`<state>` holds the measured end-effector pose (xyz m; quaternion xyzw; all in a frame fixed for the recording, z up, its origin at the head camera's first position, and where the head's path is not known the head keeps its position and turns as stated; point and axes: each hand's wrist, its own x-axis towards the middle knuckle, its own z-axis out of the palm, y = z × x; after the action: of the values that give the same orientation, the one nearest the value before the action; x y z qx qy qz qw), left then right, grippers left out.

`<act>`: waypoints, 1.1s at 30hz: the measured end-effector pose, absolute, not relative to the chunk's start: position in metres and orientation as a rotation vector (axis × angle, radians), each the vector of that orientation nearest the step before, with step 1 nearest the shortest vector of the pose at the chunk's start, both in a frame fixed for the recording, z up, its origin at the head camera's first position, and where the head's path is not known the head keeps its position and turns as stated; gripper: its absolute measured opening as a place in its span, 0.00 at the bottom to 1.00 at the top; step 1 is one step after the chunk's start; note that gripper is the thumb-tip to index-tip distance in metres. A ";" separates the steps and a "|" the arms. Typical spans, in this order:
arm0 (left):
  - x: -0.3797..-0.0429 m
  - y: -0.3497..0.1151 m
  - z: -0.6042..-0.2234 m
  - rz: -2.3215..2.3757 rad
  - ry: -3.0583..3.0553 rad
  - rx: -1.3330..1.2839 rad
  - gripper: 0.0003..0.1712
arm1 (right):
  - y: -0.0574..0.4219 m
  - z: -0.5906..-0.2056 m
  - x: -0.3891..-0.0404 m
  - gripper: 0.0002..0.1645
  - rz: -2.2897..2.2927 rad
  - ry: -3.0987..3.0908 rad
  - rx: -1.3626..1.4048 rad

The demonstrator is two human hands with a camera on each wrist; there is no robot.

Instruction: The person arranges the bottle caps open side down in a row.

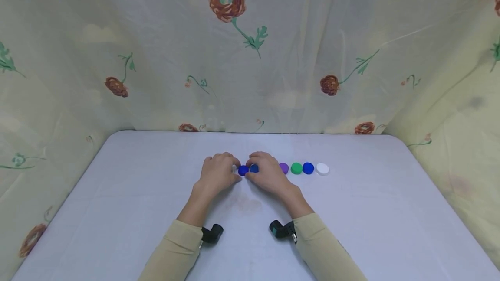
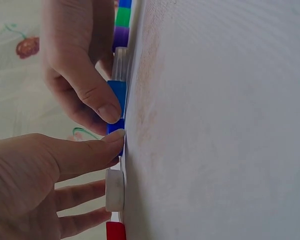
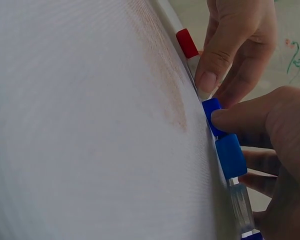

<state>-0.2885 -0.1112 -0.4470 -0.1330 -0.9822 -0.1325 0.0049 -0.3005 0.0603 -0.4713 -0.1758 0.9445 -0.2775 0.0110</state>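
Note:
A row of round bottle caps runs across the white table. At the middle of the head view, my left hand (image 1: 218, 173) and right hand (image 1: 269, 173) meet at a dark blue cap (image 1: 243, 171). My right thumb and fingers pinch this cap (image 3: 213, 111) from the right; my left thumb and fingertips pinch at its left side. Beside it stands a lighter blue cap (image 3: 231, 156), under my right hand, followed by a clear ridged cap (image 3: 241, 207). A white cap (image 2: 114, 190) and a red cap (image 2: 116, 231) lie by my left fingers, mostly hidden in the head view.
To the right, the row continues with a purple cap (image 1: 284, 168), a green cap (image 1: 296, 168), a blue cap (image 1: 308, 168) and a white cap (image 1: 322, 169). A flowered curtain (image 1: 164, 47) hangs behind the far edge of the table (image 1: 250, 255).

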 end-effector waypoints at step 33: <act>-0.285 -0.140 -0.444 -0.445 -3.095 -0.333 0.25 | 0.039 -0.468 -0.299 0.19 -0.865 2.971 -0.685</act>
<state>-0.2854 -0.1397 -0.4438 -0.1058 -0.9843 -0.1414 -0.0015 -0.2989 0.0393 -0.4682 -0.2163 0.9373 -0.2728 -0.0137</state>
